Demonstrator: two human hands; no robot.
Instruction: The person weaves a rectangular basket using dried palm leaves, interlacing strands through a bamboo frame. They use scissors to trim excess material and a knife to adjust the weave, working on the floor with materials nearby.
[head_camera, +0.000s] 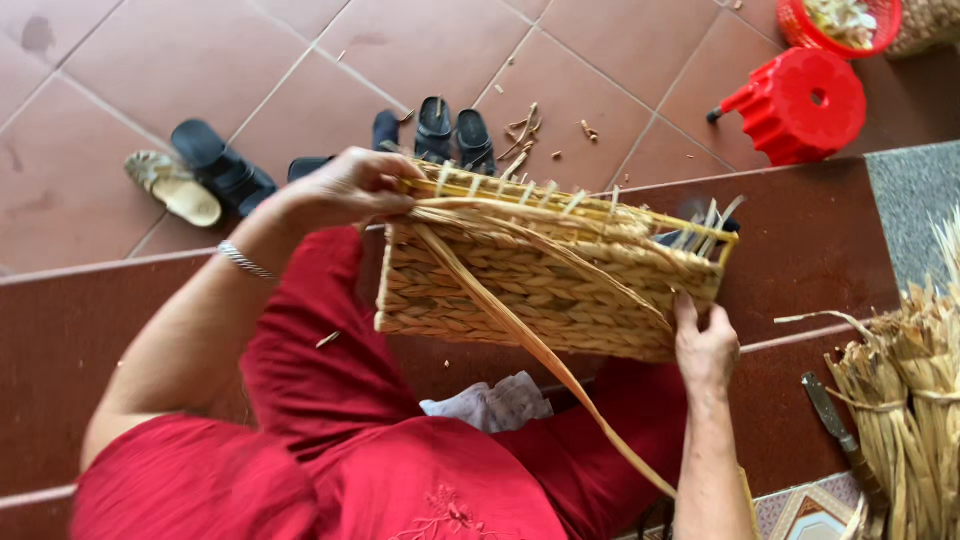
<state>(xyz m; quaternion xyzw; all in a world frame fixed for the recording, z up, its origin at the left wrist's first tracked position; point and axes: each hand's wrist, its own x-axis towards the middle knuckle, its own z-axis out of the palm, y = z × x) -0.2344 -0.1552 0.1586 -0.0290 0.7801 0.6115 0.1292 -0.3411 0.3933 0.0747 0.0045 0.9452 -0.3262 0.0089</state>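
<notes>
A woven straw basket (540, 275) lies on its side across my lap, its open rim with upright stakes facing away from me. My left hand (345, 188) grips the rim at its left corner, pinching loose straw strands there. My right hand (705, 345) holds the basket's lower right corner. One long flat straw strand (560, 375) runs from the rim diagonally down past my right forearm. I wear red clothes and a silver bracelet (243, 261) on the left wrist.
Bundles of dried straw (905, 400) and a knife (838, 425) lie at the right on the dark red step. A red plastic stool (800, 103) and red basket (840, 22) stand on the tiled floor. Sandals (200, 175) and slippers (450, 130) lie beyond. A white cloth (490, 403) rests by my knee.
</notes>
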